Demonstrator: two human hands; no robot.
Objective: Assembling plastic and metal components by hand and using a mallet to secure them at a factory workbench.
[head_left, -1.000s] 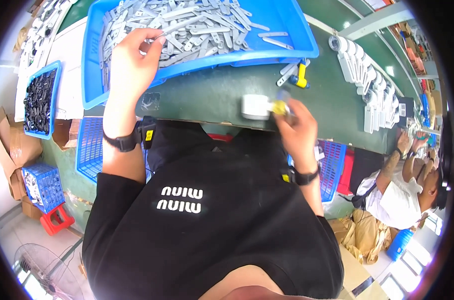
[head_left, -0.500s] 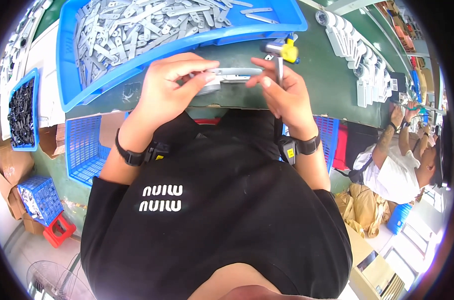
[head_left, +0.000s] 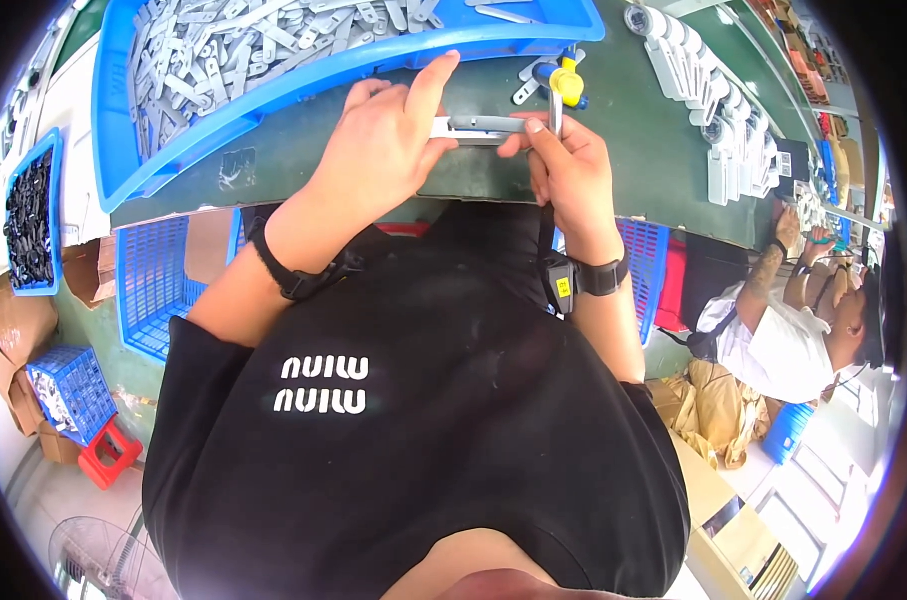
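A curved grey strip (head_left: 489,124) joined to a white part is held level above the green table edge. My left hand (head_left: 386,140) is closed around its left end, with the index finger stretched up and away; the hand hides that end. My right hand (head_left: 571,165) pinches the strip's right end between thumb and fingers. A slim metal rod (head_left: 556,112) also stands upright in my right hand; its exact kind I cannot make out. Just beyond the right hand lies a yellow-and-blue tool (head_left: 571,86), beside small grey pieces.
A large blue tray (head_left: 274,120) full of flat grey pieces stands beyond my left hand. White round-headed units (head_left: 729,165) stand in rows at the right. A small blue tray (head_left: 57,210) of black parts is at the left. A co-worker (head_left: 774,320) sits at the far right.
My left hand has turned and moved right along the part, its index finger now raised. The right fingers have closed on the strip's end. The view has shifted slightly.
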